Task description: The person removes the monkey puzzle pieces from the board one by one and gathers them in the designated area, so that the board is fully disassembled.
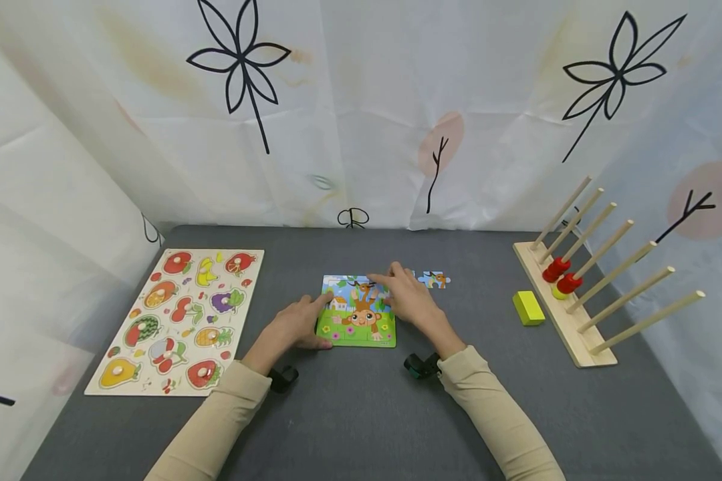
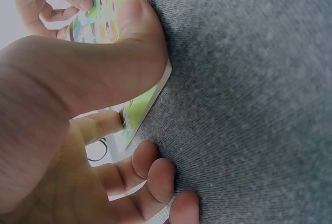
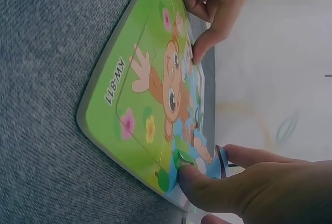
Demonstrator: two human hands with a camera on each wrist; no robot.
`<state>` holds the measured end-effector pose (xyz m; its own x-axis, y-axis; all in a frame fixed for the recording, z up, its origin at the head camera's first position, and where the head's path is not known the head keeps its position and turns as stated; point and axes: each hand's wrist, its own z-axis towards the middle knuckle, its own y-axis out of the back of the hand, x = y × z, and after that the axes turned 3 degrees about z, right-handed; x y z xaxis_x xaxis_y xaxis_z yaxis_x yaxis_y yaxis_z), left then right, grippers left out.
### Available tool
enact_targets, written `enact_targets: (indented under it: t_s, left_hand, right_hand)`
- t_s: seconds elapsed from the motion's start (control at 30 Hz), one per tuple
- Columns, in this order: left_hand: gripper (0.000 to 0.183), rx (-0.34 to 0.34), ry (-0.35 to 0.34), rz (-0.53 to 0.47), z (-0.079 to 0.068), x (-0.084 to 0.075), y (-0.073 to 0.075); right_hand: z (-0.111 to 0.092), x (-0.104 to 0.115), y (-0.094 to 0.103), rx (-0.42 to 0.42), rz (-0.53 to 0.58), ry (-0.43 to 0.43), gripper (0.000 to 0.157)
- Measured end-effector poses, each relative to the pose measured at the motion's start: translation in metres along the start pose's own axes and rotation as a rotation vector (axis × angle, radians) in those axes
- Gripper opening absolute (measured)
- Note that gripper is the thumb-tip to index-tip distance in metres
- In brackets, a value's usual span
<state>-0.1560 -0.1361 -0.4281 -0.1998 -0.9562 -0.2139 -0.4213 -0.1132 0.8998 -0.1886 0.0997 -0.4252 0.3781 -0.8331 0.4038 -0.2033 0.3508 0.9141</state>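
A jigsaw puzzle of a monkey on green and blue lies flat on the dark table, in front of the person. At its left side the left hand holds the board, thumb over the near edge and index finger on the left edge. The right hand is over the puzzle's far right part. In the right wrist view its thumb and index finger pinch a small, tilted puzzle piece at the blue area; fingers hide part of it. Just beyond the right hand lie loose puzzle pieces.
A wooden fruit board lies at the left. On the right stand a wooden peg rack with red and yellow beads and a yellow block. A patterned white cloth rises behind the table.
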Motion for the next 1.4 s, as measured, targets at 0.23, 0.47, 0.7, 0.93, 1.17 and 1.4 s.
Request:
enact_targets:
  t_s: [0.23, 0.47, 0.7, 0.93, 1.17, 1.4]
  left_hand:
    - [0.099, -0.007, -0.009, -0.007, -0.001, 0.0, -0.001]
    - [0.1, -0.008, -0.011, -0.011, -0.001, 0.002, -0.001]
    - [0.099, -0.002, 0.002, -0.01, 0.0, 0.002, -0.001]
    - [0.1, 0.001, 0.001, -0.005, 0.0, 0.0, 0.0]
    - [0.1, 0.0, 0.001, 0.006, 0.0, 0.0, 0.0]
    - [0.099, 0.002, 0.003, 0.007, -0.001, 0.0, -0.001]
  right_hand:
    - [-0.003, -0.008, 0.003, -0.048, 0.004, 0.038, 0.056]
    - [-0.008, -0.024, 0.02, -0.03, -0.005, 0.043, 0.059]
    - [-0.019, -0.046, 0.038, 0.008, -0.041, -0.023, 0.058]
    - [-0.033, -0.073, 0.054, 0.031, -0.082, -0.08, 0.057]
    - [-0.043, -0.102, 0.063, 0.042, -0.094, -0.117, 0.056]
    - [-0.047, -0.125, 0.07, 0.068, -0.086, -0.168, 0.057]
